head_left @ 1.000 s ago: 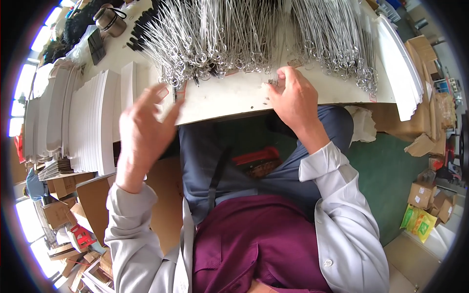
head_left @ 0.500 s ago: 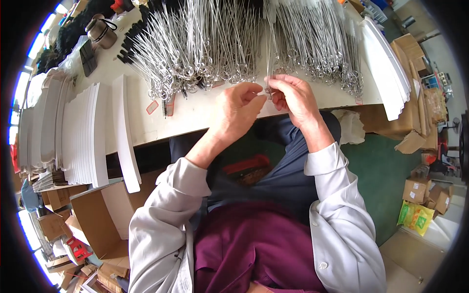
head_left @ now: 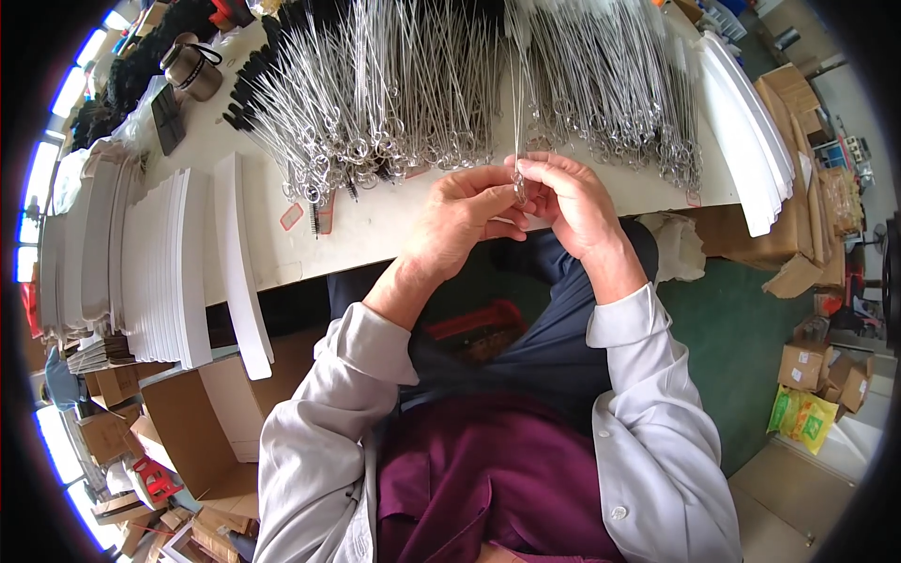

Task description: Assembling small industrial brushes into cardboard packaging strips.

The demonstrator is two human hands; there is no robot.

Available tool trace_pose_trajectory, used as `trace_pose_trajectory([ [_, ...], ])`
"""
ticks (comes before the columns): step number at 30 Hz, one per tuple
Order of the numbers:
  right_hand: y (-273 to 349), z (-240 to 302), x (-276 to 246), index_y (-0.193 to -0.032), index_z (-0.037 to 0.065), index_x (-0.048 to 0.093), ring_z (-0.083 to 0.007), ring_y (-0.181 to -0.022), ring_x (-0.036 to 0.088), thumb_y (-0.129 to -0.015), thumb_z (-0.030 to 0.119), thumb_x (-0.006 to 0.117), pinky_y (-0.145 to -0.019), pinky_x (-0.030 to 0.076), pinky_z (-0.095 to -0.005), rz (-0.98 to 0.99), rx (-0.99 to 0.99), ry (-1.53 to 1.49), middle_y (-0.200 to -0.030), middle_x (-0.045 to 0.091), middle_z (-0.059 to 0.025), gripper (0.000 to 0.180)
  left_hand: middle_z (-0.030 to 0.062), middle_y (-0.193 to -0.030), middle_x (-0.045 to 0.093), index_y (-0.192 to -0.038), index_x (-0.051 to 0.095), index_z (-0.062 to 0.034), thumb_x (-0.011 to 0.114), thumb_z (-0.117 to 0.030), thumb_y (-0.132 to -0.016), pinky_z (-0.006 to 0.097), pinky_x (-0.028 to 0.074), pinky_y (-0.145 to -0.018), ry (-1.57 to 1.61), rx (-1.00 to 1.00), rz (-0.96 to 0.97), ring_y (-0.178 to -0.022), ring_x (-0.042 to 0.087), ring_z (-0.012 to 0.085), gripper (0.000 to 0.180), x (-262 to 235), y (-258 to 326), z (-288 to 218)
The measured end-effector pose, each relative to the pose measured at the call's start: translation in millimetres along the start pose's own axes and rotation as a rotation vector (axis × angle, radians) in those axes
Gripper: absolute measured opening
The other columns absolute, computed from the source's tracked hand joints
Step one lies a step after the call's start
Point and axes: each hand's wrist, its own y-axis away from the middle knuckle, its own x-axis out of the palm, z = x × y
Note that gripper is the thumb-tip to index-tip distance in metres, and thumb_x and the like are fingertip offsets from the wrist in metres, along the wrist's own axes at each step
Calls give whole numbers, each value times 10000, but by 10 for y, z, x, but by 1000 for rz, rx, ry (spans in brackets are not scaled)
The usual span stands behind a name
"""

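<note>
Over the table's front edge, my two hands meet at the looped ends of a few thin wire-handled brushes (head_left: pixel 517 103). My right hand (head_left: pixel 574 202) pinches their wires just above the rings. From the other side, my left hand (head_left: pixel 460 218) closes its thumb and forefinger on the same ring ends. The wires run away from me between two piles, and their far ends are lost among the rest. Left of them lies a big pile of wire brushes with black bristles (head_left: pixel 375 103); to their right is another wire pile (head_left: pixel 610 94) with pale far ends.
White folded card strips stand in rows on the table's left (head_left: pixel 160 272), with one loose strip (head_left: pixel 242 263) beside them. More white strips (head_left: pixel 751 141) lie at the right edge. A metal flask (head_left: pixel 192 70) stands far left. Cardboard boxes (head_left: pixel 202 422) sit below left.
My left hand has moved right and closed on the ring ends, where before its fingertips were just apart from them. My right hand keeps its pinch, slightly lower.
</note>
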Motion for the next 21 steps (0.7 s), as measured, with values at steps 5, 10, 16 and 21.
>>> trace_pose_trajectory([
  [5, 1, 51, 0, -1016, 37, 751, -50, -628, 532, -972, 193, 673, -572, 405, -204, -1, -31, -42, -827, 721, -23, 180, 107, -897, 726, -1026, 695, 19, 666, -164, -999, 304, 604, -715, -33, 6, -56, -769, 697, 159, 188, 1, -22, 59],
  [10, -6, 43, -9, -988, 41, 748, -58, -656, 552, -983, 199, 676, -554, 415, -216, 25, -49, 5, -827, 682, 5, 174, 107, -867, 725, -969, 698, 10, 669, -212, -1006, 319, 602, -665, -97, 90, -147, -719, 700, 178, 228, 44, 28, 23],
  [16, 45, -10, 50, -920, 53, 739, -47, -596, 523, -963, 220, 734, -533, 402, -212, -36, -85, 158, -713, 602, 37, 172, 106, -806, 718, -920, 678, 34, 693, -168, -973, 265, 567, -568, -347, 139, -233, -634, 681, 138, 210, 96, 104, -54],
  [21, 108, -99, 104, -856, 30, 696, -73, -544, 555, -976, 217, 704, -487, 412, -225, -78, -123, 129, -662, 615, -5, 223, 109, -772, 711, -904, 666, 56, 691, -134, -946, 259, 553, -545, -429, 66, -279, -598, 664, 120, 196, 164, 216, -113],
])
